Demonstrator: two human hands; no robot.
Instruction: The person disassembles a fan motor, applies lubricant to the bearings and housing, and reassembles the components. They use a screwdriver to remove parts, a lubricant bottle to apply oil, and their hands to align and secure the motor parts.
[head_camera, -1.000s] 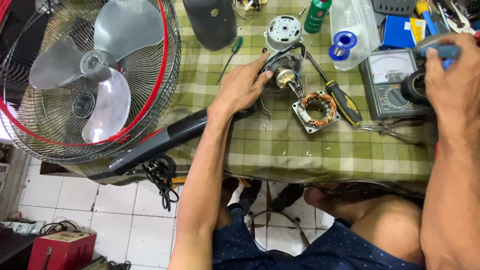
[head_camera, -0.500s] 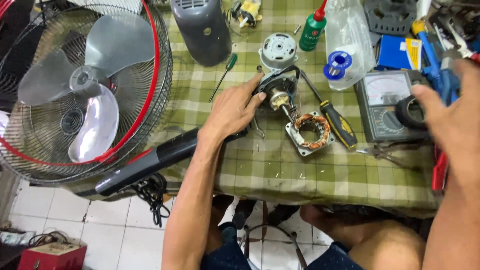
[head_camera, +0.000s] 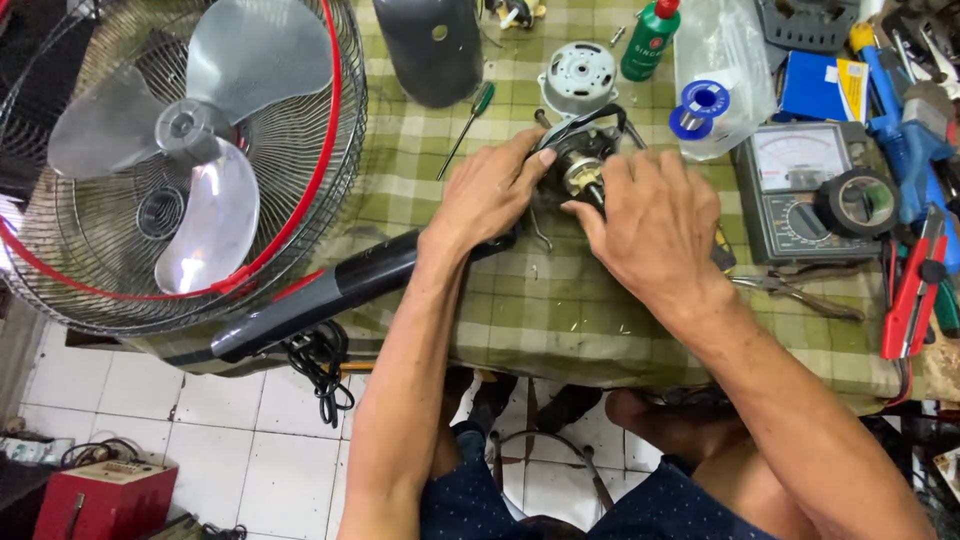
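Note:
My left hand (head_camera: 487, 194) grips the dark fan motor body (head_camera: 575, 160) from the left, thumb on top. Over the motor's right side and its short brass shaft (head_camera: 584, 182) lies my right hand (head_camera: 655, 225), which also hides what sits beneath it. Black wires loop over the top of the motor. Both forearms reach in from the bottom over the green checked tablecloth (head_camera: 560, 310).
A fan head with grey blades and red-rimmed grille (head_camera: 190, 150) lies at left on its dark pole (head_camera: 330, 290). Behind the motor: dark cover (head_camera: 430, 45), round metal housing (head_camera: 578, 75), green screwdriver (head_camera: 468, 125), green bottle (head_camera: 648, 40). At right: multimeter (head_camera: 800, 190), tape roll (head_camera: 856, 203), pliers (head_camera: 915, 290).
My right hand has come from the multimeter at the far right over to the motor and now covers its right side. The left hand stays on the motor. The view has shifted downward.

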